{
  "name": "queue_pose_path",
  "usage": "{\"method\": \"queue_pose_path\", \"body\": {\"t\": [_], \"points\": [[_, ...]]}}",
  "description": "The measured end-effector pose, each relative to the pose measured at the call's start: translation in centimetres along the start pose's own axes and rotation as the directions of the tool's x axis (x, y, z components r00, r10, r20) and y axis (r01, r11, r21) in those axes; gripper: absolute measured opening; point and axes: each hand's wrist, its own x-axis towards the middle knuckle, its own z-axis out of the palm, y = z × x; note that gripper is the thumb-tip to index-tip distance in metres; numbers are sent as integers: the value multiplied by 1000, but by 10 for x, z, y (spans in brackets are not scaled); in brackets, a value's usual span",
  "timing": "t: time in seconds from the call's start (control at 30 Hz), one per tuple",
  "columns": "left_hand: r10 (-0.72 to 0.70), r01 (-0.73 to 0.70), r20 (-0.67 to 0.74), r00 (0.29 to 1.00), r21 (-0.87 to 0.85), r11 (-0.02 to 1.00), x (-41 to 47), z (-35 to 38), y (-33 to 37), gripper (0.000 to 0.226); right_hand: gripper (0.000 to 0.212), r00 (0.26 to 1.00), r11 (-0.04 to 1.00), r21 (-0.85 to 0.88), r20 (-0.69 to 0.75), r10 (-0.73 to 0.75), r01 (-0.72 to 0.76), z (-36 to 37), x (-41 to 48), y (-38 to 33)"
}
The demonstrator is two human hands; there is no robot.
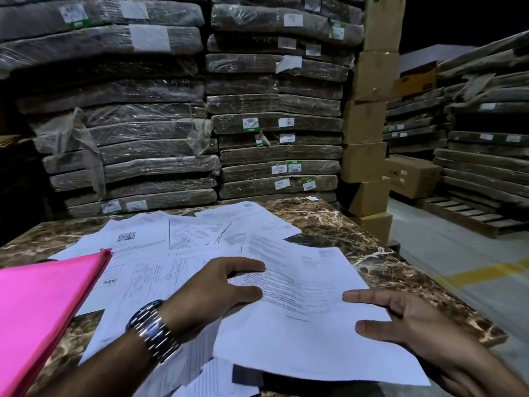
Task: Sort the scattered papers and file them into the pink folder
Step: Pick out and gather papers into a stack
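**Hands spread on the top sheet, pink folder at lower left**

Left hand [217, 287], with a metal watch [154, 330] on its wrist, lies with forefinger and thumb spread loosely over the left edge of a printed sheet [309, 325]. Right hand [406, 322] rests on the same sheet's right edge, forefinger and thumb stretched out straight. Whether any finger curls under the sheet cannot be seen.

Loose papers [160, 253] overlap across the middle of a brown marbled table [329, 222]. At the lower left a pink folder [43, 305] lies tilted over some of them, cut off by the frame edge.

Behind the table, plastic-wrapped stacks [128, 110] fill the upper left and centre of the dim room. A column of cardboard boxes [369, 124] stands to their right. Further right are more stacks, a wooden pallet [469, 216] and a pale floor with a yellow line [481, 272].

Print on the papers is too blurred to read, and the stacks' labels are too small.
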Motion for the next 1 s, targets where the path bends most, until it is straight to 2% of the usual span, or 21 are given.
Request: {"method": "queue_pose_path", "body": {"t": [0.2, 0.33, 0.43, 0.5, 0.57, 0.63, 0.7, 0.8, 0.9, 1.0], "points": [[28, -26, -143, 989, 14, 1000, -41, -36, -9, 39, 38, 988, 1000, -17, 157, -8, 11, 35, 5, -12], [34, -16, -229, 973, 81, 997, -62, -72, -24, 42, 38, 981, 992, -99, 189, -54, 73, 75, 24, -15], [10, 64, -333, 943, 211, 975, -72, -101, -42, 48, 40, 973, 962, -245, 222, -65, 120, 104, 45, -16], [-30, 120, -368, 930, 224, 967, -76, -116, -54, 54, 43, 966, 932, -334, 252, -57, 142, 122, 58, -13], [-18, 166, -415, 910, 322, 932, -76, -126, -67, 60, 48, 963, 891, -427, 265, -43, 157, 134, 68, -8], [41, 196, -438, 898, 483, 854, -75, -131, -75, 64, 51, 967, 837, -519, 253, -40, 171, 141, 75, -1], [83, 204, -444, 892, 561, 802, -75, -130, -77, 63, 52, 969, 819, -549, 246, -36, 169, 143, 78, 1], [130, 215, -443, 887, 644, 734, -74, -126, -81, 64, 53, 965, 763, -612, 254, -60, 208, 143, 79, 3], [128, 230, -442, 888, 667, 708, -72, -125, -84, 65, 54, 969, 712, -668, 235, -74, 217, 140, 79, 3], [85, 275, -446, 891, 679, 681, -71, -126, -84, 49, 49, 973, 632, -740, 179, -148, 232, 138, 80, -2]]}}
